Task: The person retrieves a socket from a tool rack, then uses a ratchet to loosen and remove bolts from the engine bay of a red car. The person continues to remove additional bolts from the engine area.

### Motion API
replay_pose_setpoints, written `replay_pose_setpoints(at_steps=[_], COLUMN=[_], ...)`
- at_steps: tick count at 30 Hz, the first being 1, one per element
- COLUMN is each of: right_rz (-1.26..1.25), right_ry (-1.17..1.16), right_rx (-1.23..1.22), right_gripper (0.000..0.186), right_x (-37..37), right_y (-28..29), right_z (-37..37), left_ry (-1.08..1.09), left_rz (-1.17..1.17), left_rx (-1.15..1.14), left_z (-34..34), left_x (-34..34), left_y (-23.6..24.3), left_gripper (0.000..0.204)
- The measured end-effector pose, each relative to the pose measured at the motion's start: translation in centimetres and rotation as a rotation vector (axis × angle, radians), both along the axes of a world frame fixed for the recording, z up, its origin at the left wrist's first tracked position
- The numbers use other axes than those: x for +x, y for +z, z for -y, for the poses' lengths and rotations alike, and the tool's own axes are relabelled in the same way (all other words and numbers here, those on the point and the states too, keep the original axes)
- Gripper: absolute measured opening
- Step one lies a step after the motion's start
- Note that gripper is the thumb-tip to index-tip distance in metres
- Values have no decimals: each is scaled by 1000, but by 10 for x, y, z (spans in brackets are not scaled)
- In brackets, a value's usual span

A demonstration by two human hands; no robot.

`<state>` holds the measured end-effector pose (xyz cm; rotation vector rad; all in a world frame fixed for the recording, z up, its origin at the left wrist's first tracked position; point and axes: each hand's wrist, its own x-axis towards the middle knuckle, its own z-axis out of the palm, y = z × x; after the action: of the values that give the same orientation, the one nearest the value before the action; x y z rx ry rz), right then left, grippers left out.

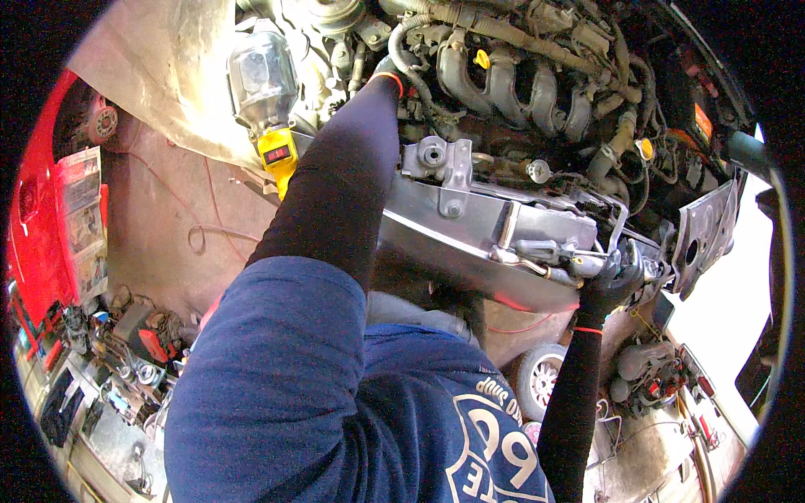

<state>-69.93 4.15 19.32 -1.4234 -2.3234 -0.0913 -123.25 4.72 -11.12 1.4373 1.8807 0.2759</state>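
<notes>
My left hand (388,69), with a red band at its wrist, reaches down into the engine bay beside a ribbed hose (404,40). Its fingers are hidden among the hoses and engine parts. On the right, my right hand (614,283), in a dark glove, is curled at the front edge of the car's metal crossmember (453,239). What lies under its fingers does not show. Just left of that hand, a screwdriver (541,250) and other metal hand tools rest on the crossmember. A yellow work light (279,155) with a clear cage glows left of my left forearm.
The engine's intake pipes (503,84) and a yellow cap (481,59) lie beyond the crossmember. A red car body part (42,201) stands at far left. Tools and parts crowd a bench (109,419) at lower left. A wheel (541,379) lies below the crossmember.
</notes>
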Motion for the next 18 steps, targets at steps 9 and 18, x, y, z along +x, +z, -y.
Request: replay_pose_setpoints(at_steps=[9,18], right_rz=[-13,1], right_ry=[7,-12], right_rx=[-2,-31], right_gripper=[37,37], right_x=[-1,-2], right_y=[1,3], right_z=[0,1], left_ry=[-99,-189], left_rz=[-36,-82], left_rx=[5,13], left_z=[3,-1], left_x=[5,7], left_y=[9,18], left_gripper=[29,29])
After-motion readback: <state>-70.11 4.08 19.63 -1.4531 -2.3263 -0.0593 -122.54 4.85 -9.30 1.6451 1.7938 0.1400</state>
